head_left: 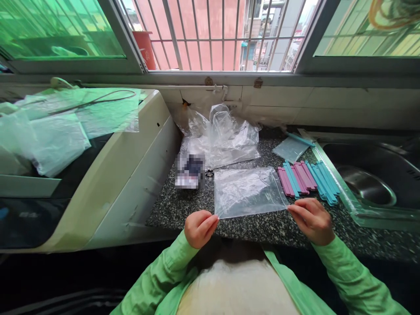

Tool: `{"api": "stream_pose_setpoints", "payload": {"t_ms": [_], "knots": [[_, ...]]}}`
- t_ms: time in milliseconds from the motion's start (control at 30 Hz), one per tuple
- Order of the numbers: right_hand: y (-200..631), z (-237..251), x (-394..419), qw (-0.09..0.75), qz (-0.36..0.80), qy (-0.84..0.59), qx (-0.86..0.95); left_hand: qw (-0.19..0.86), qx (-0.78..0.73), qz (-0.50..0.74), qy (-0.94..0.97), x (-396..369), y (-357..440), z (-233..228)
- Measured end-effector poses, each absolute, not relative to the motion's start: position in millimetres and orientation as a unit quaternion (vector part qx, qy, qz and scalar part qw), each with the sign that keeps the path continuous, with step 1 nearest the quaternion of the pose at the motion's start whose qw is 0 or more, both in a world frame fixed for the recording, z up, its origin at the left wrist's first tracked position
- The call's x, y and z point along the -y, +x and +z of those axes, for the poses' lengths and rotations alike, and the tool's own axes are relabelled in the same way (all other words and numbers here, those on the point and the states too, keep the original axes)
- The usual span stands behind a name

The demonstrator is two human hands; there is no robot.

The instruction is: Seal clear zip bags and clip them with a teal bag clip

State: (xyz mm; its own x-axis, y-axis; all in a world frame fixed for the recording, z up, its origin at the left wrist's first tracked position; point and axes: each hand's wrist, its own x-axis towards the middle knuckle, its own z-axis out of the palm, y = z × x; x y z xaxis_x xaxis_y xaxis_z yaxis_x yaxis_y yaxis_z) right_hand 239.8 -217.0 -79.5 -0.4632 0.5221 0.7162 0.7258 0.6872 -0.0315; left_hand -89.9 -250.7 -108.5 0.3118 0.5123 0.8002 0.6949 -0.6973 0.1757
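A clear plastic bag [250, 192] is stretched flat over the speckled dark countertop [262, 227]. My left hand [201, 228] pinches its near left corner, and my right hand [312, 221] pinches the near right corner. Just beyond my right hand lies a row of pink and blue bag sealing clips [306, 181], several of each colour. Behind them rests a small clear bag [291, 148] with a blue clip [300, 139] along its far edge. A crumpled heap of clear plastic bags [226, 138] sits behind the stretched bag.
On the right, a steel sink [370, 183] is set into the counter. A pixelated item [190, 171] lies left of the stretched bag. At left stands a large cream appliance [131, 183] with plastic sheets [59, 131] on top. A barred window [216, 35] is at the back.
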Motion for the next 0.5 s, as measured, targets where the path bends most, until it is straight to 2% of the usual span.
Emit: {"api": "stream_pose_setpoints", "payload": {"t_ms": [267, 500], "knots": [[244, -82, 224, 0.326, -0.166, -0.35, 0.862, 0.095, 0.369, -0.439, -0.814, 256, -94, -120], [246, -88, 227, 0.331, -0.162, -0.359, 0.858, 0.094, 0.367, -0.44, -0.814, 263, -91, -124]]}}
